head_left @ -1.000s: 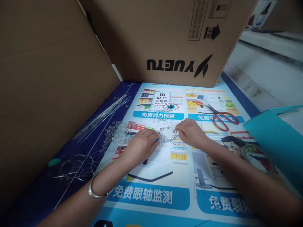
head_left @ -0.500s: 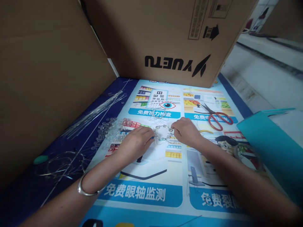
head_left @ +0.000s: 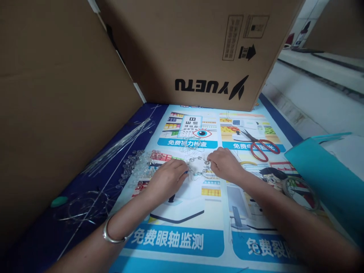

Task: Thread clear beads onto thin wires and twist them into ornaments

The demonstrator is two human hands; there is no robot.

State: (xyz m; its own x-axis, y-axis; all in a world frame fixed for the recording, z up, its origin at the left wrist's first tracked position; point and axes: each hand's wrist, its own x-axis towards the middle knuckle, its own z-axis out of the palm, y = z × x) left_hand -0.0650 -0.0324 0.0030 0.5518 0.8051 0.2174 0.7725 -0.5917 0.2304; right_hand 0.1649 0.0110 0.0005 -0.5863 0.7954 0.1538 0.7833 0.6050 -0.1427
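Note:
A small ring of clear beads on thin wire [head_left: 197, 167] lies on a printed blue and white poster [head_left: 182, 227]. My left hand [head_left: 167, 179] pinches the ring's left side, and a silver bangle sits on that wrist. My right hand [head_left: 226, 163] pinches the ring's right side. Both hands rest low on the poster with the ring between their fingertips. Loose wire ends stick out above the ring.
A pile of clear beads [head_left: 139, 165] lies left of my hands, with a bundle of straight wires [head_left: 119, 144] and coiled wire [head_left: 85, 204] beyond. Red-handled scissors [head_left: 260, 146] lie to the right. A tape roll [head_left: 301, 191], teal folder [head_left: 327, 170] and cardboard boxes [head_left: 199, 49] surround the area.
My hands stay on the beaded ring with only small finger shifts. The view has tilted slightly, so everything sits a little lower than half a second ago.

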